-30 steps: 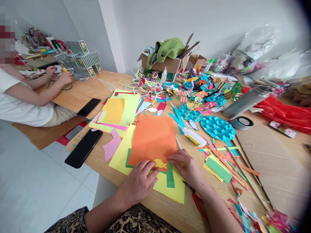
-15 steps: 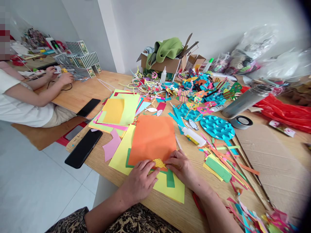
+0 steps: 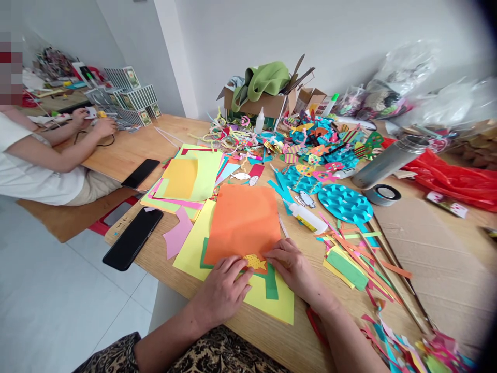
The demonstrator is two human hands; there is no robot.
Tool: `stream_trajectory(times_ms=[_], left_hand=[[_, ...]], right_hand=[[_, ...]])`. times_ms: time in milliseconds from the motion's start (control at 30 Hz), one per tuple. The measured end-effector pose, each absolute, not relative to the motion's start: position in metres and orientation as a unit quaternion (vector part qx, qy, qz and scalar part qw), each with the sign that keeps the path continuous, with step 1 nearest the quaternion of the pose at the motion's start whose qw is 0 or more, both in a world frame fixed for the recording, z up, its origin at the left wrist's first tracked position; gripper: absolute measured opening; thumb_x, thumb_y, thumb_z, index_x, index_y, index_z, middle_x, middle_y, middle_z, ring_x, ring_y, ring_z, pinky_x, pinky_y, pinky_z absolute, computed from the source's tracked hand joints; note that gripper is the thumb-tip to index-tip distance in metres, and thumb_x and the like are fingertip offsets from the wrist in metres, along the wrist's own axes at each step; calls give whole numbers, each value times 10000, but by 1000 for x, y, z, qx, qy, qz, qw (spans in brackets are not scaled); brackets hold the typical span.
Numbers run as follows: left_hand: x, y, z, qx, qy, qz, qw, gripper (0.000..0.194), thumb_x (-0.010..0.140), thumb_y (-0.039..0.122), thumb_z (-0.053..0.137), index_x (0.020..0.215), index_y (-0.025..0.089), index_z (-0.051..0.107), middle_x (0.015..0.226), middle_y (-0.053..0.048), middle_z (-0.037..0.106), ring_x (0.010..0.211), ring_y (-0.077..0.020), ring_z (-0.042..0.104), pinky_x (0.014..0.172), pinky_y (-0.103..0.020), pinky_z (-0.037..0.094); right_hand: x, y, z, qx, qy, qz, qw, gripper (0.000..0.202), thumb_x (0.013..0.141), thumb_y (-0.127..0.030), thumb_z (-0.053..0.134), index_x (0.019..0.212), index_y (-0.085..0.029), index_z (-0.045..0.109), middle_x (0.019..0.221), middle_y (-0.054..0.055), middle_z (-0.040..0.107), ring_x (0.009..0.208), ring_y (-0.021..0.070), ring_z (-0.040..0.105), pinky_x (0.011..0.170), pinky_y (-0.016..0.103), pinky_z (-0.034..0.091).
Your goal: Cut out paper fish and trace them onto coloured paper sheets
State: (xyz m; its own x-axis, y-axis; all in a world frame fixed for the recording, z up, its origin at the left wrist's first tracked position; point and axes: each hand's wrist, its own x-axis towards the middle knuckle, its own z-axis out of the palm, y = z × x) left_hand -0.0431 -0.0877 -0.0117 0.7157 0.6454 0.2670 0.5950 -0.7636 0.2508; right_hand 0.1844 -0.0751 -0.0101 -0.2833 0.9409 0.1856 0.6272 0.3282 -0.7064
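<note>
A small yellow dotted fish cutout [image 3: 255, 261] lies at the lower edge of an orange sheet [image 3: 244, 217]. Fingers of my left hand [image 3: 224, 290] press on the fish's left end, curled together. At the fish's tail, on the right, my right hand [image 3: 291, 267] has its fingertips drawn together on the orange sheet's edge; whether they pinch anything is hidden. Beneath the orange sheet are a green cut sheet [image 3: 272, 287] and a larger yellow sheet [image 3: 285, 310].
Right of the sheets lie a glue bottle [image 3: 308, 218], paper strips [image 3: 349, 267], a blue round piece [image 3: 345, 203] and a metal flask [image 3: 388, 163]. Two phones [image 3: 134, 238] and stacked coloured paper [image 3: 182, 178] are left. Another person's hands [image 3: 104, 124] work at the far left.
The fingers of my right hand have moved slightly off the fish, so its tail shows more. My left hand stays nearly in place. The view has shifted a little.
</note>
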Motion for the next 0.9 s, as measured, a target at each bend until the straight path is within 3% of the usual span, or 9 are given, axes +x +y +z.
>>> stream_trajectory(times_ms=[433,900], left_hand=[[-43,-86,-14,928,317,190,41,284,915,215,470,1157,148,603,1169,-115,605,1105,-262,529,921,-442,498],[-43,-86,-12,929,322,173,58,312,925,243,474,1216,170,560,1218,-93,609,1112,-243,531,896,-427,486]], right_hand=[[180,-78,-3,-522,-788,224,238,162,861,-159,610,933,-226,739,869,74,593,879,221,527,758,344,484],[191,-76,-14,-515,-775,221,292,243,933,-200,486,987,-236,720,861,83,617,845,229,554,735,371,507]])
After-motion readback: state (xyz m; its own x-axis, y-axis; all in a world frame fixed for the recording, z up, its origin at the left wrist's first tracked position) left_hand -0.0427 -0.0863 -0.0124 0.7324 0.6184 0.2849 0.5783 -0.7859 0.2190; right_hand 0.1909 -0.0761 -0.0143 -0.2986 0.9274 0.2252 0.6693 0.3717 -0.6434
